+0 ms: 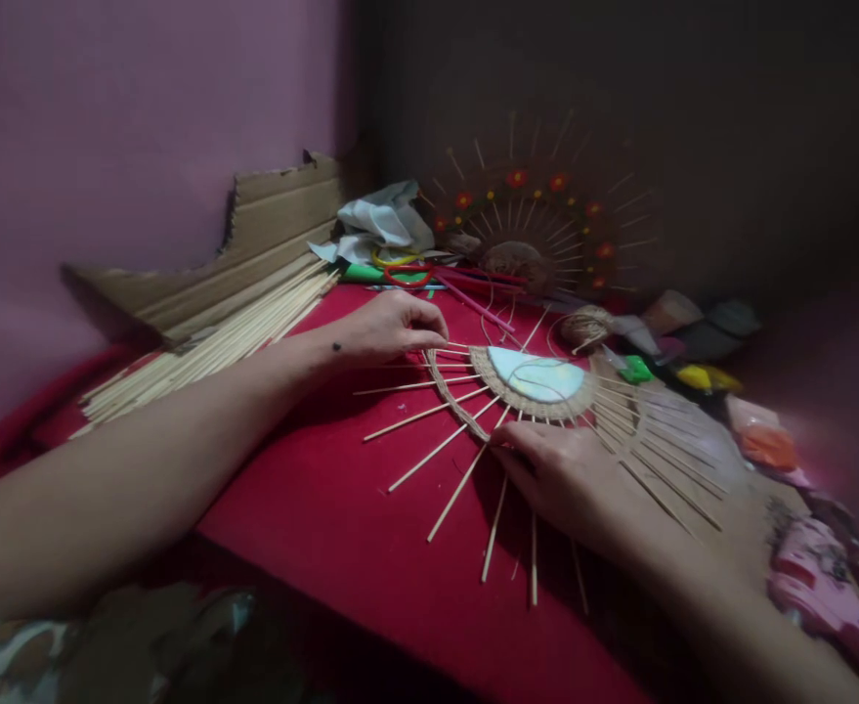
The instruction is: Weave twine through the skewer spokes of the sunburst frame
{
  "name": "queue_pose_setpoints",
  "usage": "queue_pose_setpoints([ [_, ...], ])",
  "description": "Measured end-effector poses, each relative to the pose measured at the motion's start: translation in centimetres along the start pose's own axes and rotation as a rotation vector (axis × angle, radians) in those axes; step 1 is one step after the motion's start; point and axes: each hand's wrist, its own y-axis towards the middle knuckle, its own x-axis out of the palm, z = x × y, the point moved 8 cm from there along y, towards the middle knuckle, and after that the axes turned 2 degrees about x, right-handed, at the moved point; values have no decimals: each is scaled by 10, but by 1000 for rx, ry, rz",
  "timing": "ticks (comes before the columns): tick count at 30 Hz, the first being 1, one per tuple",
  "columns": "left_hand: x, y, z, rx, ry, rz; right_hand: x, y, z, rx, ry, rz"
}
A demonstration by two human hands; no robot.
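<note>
A half-round craft piece has thin wooden sticks (418,467) fanning out from a twine-wrapped arc around a pale blue half disc (538,376). A strip of braided twine (450,396) curves across the sticks on the left side. My left hand (392,328) is closed in a pinch at the upper end of this strip, beside the topmost stick. Lower down, my right hand (557,464) pinches the braided twine between thumb and finger, its palm over several sticks. A loose thread lies across the half disc. The fingertips partly hide the twine.
A red-covered table (312,499) carries the work. Bundled sticks (209,362) and torn cardboard (282,220) lie at left. A flower-decorated stick fan (517,178) stands behind. A twine ball (588,326), coloured packets and a pink glue gun (814,577) are at right.
</note>
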Motion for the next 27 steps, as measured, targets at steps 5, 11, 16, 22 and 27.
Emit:
queue_pose_setpoints([
  [5, -11, -5, -9, -87, 53, 82, -2, -1, -1, -18, -10, 11],
  [11, 4, -7, 3, 8, 56, -27, -7, -1, -2, 9, -24, 18],
  [16, -2, -4, -11, -88, 341, -46, -7, -1, -3, -9, -16, 43],
  [22, -1, 1, -26, -127, 413, -22, -5, 2, 2, 2, -7, 54],
  [27, 7, 4, -27, -123, 406, -56, -4, 2, 1, -14, -29, 18],
])
